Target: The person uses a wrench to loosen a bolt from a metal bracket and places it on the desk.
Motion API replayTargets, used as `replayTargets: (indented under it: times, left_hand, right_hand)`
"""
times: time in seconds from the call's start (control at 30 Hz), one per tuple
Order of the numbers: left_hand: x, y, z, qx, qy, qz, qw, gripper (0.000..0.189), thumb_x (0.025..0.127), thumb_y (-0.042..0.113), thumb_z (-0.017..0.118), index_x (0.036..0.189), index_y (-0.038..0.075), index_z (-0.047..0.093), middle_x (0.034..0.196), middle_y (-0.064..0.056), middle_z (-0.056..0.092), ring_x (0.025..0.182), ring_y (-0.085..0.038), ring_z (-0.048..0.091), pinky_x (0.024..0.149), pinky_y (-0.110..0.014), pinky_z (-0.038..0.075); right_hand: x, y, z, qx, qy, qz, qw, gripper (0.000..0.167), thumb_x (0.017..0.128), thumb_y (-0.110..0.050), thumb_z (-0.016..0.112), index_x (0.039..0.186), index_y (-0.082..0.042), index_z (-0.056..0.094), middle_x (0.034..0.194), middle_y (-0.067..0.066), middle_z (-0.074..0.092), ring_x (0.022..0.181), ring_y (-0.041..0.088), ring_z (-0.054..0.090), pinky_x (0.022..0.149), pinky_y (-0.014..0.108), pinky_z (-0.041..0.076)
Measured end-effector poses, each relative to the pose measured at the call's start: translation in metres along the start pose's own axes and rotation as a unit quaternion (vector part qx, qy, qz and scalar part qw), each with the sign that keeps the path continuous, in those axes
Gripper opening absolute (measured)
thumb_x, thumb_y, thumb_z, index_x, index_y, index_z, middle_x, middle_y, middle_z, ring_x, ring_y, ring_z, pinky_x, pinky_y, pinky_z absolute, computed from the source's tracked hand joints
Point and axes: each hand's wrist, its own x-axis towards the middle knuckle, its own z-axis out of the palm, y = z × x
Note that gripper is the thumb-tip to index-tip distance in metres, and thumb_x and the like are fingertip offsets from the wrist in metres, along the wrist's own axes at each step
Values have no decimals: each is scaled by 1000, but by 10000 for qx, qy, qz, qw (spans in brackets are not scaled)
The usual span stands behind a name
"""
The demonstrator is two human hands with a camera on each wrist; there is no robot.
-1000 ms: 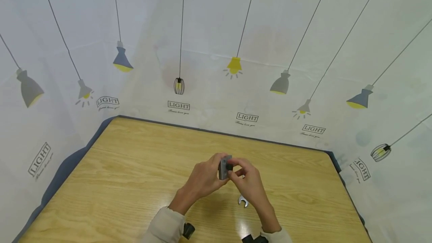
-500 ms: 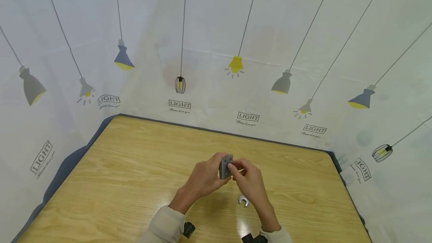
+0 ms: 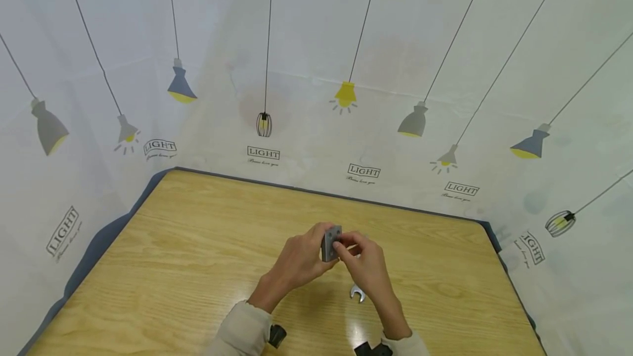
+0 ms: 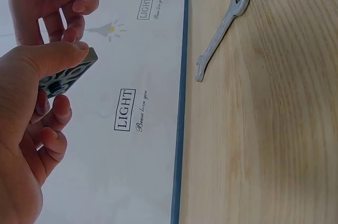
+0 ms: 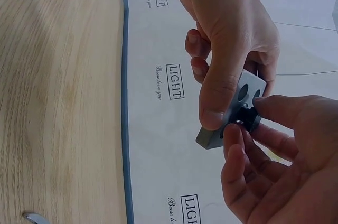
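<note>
My left hand [image 3: 296,260] grips a small grey metal block [image 3: 330,247] by its edges, above the table. Several round holes run through the block's broad face, as the right wrist view shows. At that face, my right hand [image 3: 368,268] pinches a small black bolt [image 5: 252,120] between thumb and fingertips. Some thread shows between the bolt's head and the block [image 5: 254,82]. From the head view the right thumb covers the bolt. An open-end wrench [image 4: 221,31] lies on the table, partly hidden behind the right hand in the head view.
The wooden table [image 3: 198,224] has a dark blue edging along its far side. Behind it hangs a white sheet [image 3: 306,26] printed with lamps and lettering. Light sleeves and black wrist cameras [image 3: 277,336] sit at both wrists.
A second ago the black bolt showed between my right thumb and finger; now the thumb has shifted over it. The block's holed face shows more. The left hand has stayed nearly still.
</note>
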Motion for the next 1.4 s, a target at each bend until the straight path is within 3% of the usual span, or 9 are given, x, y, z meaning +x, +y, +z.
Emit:
replayTargets:
  times: [0.83, 1.4]
  left_hand:
    - [-1, 0, 2, 2, 156, 117, 9998, 64, 82, 32, 81, 131, 4, 51, 108, -8, 71, 69, -11, 65, 56, -22, 49]
    - [-1, 1, 2, -22, 8, 28, 10000, 64, 82, 31, 82, 132, 5, 51, 109, -7, 70, 68, -9, 64, 55, -21, 48]
  right_hand:
    - [-4, 1, -3, 158, -64, -290, 9994, 19, 87, -4, 74, 106, -6, 72, 101, 11, 71, 75, 18, 67, 63, 24, 53]
    - [-4, 3, -3, -31, -40, -488, 9988, 24, 84, 4, 73, 106, -8, 73, 105, 10, 69, 76, 19, 68, 61, 24, 52]
